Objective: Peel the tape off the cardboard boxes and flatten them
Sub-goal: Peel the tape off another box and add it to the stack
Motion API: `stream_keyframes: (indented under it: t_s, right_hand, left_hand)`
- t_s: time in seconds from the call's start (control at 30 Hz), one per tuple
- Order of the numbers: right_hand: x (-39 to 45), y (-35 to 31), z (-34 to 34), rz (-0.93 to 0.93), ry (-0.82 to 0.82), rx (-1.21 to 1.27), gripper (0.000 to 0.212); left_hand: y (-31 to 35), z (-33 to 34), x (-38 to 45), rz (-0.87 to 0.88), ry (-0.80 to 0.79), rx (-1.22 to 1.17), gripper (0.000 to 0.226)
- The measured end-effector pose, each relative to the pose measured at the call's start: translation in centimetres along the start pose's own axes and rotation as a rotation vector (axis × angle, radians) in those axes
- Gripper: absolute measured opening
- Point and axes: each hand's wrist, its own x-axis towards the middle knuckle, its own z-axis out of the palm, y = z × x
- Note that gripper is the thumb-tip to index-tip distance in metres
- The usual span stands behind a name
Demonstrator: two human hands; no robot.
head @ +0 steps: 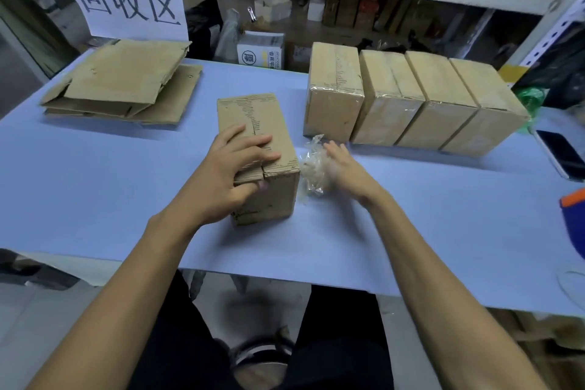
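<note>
Left hand (235, 165) grips the box (258, 155) at centre frame; right hand (343, 165), blurred, fingers open beside the tape wad (311, 168). Risk: sticky wad clings, drags along.

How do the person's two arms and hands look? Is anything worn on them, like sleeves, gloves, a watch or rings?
Both forearms are bare up to the edge of the picture: no sleeves show. The left hand has no glove, and no ring or watch shows. The right hand is also gloveless, with a bare wrist, but it is blurred, so a ring on its fingers cannot be excluded.
</note>
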Motion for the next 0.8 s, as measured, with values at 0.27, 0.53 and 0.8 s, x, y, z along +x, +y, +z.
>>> stream_keyframes:
  t_s: [0.27, 0.53, 0.8]
  right_hand:
    - [-1.9, 0.0, 0.5, -0.129, 0.521, -0.052, 0.027]
    - [-2.5, -0.6, 1.3, -0.210, 0.429, -0.354, 0.027]
    - [-4.5, -2.0, -0.6, -0.406, 0.723, -0.250, 0.043]
  left_hand:
    - [0.4, -0.2, -0.3, -0.021, 0.006, -0.017, 0.048]
    - [0.5, 0.1, -0.3, -0.030, 0.025, -0.034, 0.048]
    - [0.6, -0.2, -0.5, -0.059, 0.017, -0.044, 0.052]
